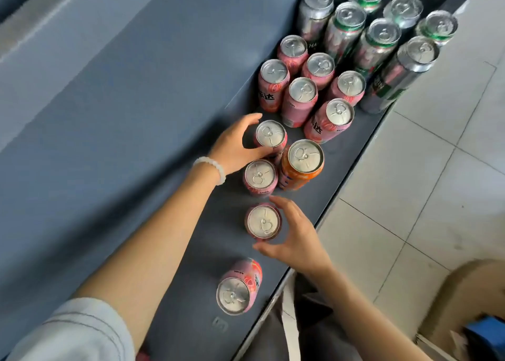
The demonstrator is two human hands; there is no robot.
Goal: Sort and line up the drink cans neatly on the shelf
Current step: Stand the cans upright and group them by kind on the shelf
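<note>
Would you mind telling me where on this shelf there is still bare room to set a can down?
Bare shelf shows between the right hand and the lone pink can nearest the person, and in front of the orange can, toward the shelf's front edge. It is crowded farther along, where the pink cans and tall silver cans stand packed.

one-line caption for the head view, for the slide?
Left hand grips one pink can, right hand another, beside an orange can on the grey shelf.
</note>
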